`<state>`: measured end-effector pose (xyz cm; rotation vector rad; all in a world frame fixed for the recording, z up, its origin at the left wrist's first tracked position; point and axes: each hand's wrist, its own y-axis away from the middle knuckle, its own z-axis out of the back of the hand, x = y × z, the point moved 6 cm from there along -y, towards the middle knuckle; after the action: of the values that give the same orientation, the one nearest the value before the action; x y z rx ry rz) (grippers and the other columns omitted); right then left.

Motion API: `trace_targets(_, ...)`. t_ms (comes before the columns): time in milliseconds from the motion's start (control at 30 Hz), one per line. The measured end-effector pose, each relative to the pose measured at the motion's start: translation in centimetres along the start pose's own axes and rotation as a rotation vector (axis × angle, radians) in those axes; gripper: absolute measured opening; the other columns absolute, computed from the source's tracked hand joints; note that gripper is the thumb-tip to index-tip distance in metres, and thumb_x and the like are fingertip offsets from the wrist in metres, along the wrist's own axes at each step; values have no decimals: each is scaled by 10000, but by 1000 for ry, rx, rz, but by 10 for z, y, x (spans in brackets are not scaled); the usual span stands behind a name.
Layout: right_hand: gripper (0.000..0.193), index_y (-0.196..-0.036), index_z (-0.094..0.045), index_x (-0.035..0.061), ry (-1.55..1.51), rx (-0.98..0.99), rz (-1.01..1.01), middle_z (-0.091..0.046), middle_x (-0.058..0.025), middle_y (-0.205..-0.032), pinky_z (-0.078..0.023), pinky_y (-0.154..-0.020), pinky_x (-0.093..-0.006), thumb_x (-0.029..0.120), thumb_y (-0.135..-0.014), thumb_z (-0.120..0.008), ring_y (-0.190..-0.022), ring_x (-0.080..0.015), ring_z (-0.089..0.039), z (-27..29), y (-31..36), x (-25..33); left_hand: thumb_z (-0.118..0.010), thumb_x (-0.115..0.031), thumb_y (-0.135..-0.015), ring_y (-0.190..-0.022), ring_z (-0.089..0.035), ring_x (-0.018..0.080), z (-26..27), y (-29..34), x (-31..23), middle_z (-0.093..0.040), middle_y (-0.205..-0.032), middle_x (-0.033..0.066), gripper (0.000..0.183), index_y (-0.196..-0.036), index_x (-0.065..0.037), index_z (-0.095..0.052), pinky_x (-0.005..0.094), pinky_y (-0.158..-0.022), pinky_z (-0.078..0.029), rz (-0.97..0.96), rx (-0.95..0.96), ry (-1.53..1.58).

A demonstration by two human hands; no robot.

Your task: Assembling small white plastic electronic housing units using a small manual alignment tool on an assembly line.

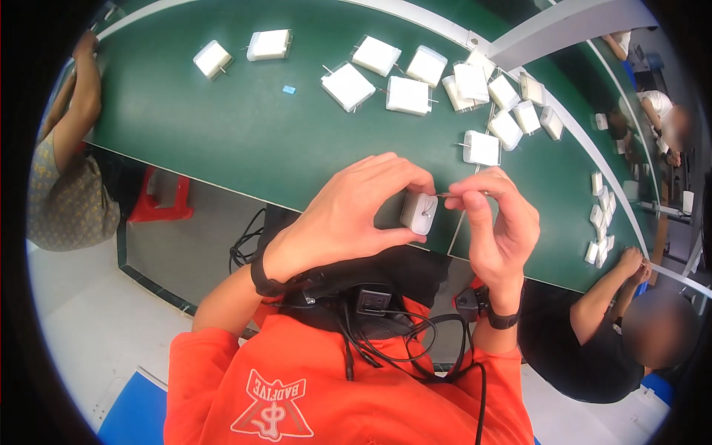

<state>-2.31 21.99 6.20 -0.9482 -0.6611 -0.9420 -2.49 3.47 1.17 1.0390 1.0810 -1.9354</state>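
Observation:
In front of me, my left hand (345, 208) grips a small white block-shaped unit (420, 213) between thumb and fingers. The end of the unit faces me, with a dark wire-like piece and a metal pin on it. My right hand (500, 222) pinches a thin metal tool or rod (447, 195) whose tip reaches the upper edge of that end; I cannot tell whether it touches. Just beyond my right hand lies another white unit (481, 148) with thin pins sticking out.
The green tabletop (222, 133) carries several similar white units, bunched at the far right around one white unit (506, 130). A blue scrap (288, 90) lies further left. Other people sit at both sides. A white metal frame (556, 33) crosses the back right.

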Motion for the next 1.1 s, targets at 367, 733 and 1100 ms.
trace_targets(367, 36, -1037, -777, -3, 5, 14, -33, -763, -78, -842, -518, -743, -342, -5, -1008, -754, -764, -219, -663, -2, 1, -2, -994, -140, -745, -1003, -704, 282, 0, 1, 0, -750, -1070, 67, 521, -1181, -69, -719, 399, -897, -549, 0, -12, 4)
trace_targets(733, 96, -983, -755, 24, 198, 70, 160, -733, -74, -840, -498, -703, -375, -49, -924, -773, -718, -266, -630, -4, -9, 17, -985, -110, -744, -1006, -699, 295, 0, 0, 0, -733, -1066, 69, 516, -1176, -69, -705, 404, -886, -548, -11, -18, -2)
trace_targets(1100, 55, -944, -692, -26, 227, 157, -209, -728, -138, -825, -530, -604, -359, -51, -990, -672, -630, -267, -688, -19, -27, 7, -1003, -151, -716, -1026, -692, 323, -1, 1, 3, -725, -1091, 94, 555, -1174, -52, -705, 420, -921, -541, 6, 9, -20)
